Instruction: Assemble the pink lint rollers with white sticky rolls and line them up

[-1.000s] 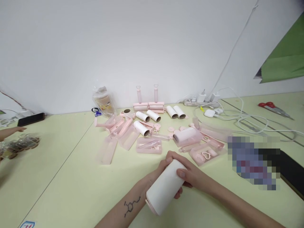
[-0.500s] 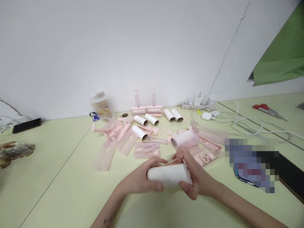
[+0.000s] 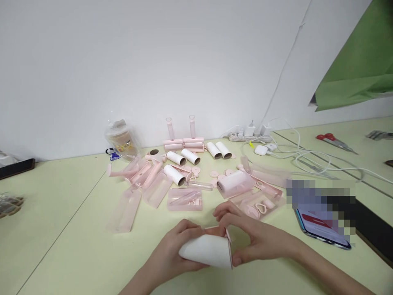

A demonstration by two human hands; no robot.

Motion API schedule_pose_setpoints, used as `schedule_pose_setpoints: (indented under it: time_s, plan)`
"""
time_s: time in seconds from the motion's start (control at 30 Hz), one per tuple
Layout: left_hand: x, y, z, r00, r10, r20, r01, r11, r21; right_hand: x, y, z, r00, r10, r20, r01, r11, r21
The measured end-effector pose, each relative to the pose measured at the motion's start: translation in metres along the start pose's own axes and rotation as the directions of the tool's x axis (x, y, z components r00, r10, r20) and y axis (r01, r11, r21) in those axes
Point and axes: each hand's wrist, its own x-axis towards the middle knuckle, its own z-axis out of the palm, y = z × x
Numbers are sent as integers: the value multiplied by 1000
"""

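Note:
Both hands hold a white paper roll (image 3: 207,250) low over the pale green table (image 3: 70,250). My left hand (image 3: 172,254) wraps round its left end. My right hand (image 3: 254,239) grips the right end, fingers on a thin pink end cap (image 3: 229,241). Just beyond the hands lie pink lint-roller parts: a clear pink case (image 3: 184,199), a white roll in a pink cover (image 3: 235,182), heart-shaped pieces (image 3: 260,207) and several loose white rolls (image 3: 175,174).
Two assembled pink rollers (image 3: 184,141) stand at the wall beside a wrapped cup (image 3: 122,140). A power strip with white cables (image 3: 270,143), red scissors (image 3: 333,140) and a phone (image 3: 322,231) lie to the right. A dark phone (image 3: 15,168) sits far left.
The roll has swung from pointing toward me to lying sideways and dropped closer to the table. My right hand has shifted to its right end cap. The person's hand at far left has gone from view.

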Motion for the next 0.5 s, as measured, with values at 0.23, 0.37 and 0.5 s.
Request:
schedule_pose_setpoints:
  time_s: [0.23,0.37,0.5]
  plan:
    - [-10,-9,2,977,208,44,-210,914,348,1,12,11,989,-145,4,141,955,-262]
    - [-9,-7,8,971,224,80,-237,897,373,-3,19,15,967,-256,14,239,878,-415]
    - [-9,-4,8,972,222,77,-235,907,348,1,17,16,930,-367,4,320,805,-499]
